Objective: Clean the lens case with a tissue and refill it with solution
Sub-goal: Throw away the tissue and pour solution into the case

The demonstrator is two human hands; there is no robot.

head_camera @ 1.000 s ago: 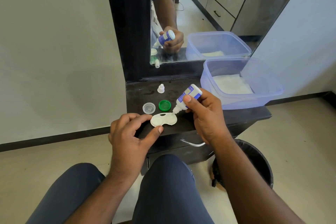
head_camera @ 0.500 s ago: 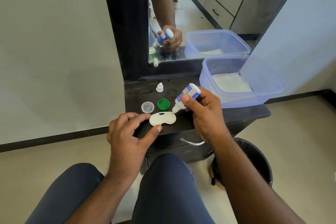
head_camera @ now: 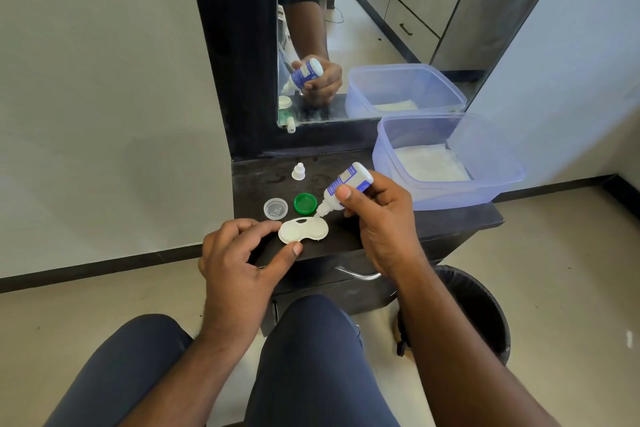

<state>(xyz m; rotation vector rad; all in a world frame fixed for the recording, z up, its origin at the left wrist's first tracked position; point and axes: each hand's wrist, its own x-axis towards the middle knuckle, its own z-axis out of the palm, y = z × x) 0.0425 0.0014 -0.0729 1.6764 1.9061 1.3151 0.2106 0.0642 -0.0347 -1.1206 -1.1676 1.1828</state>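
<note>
left hand (head_camera: pixel 239 260) pinching, right hand (head_camera: pixel 377 218) gripping

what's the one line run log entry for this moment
step: refilling | right hand tips solution bottle, nozzle over lens case right well | left hand pinches case's left end | green cap, clear cap off

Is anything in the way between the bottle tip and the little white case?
Nothing visible is. The right hand holds the solution bottle tilted, its tip right at the edge of the lens case, by the right well. The caps lie behind, and the left hand pinches the case's left end.
</note>
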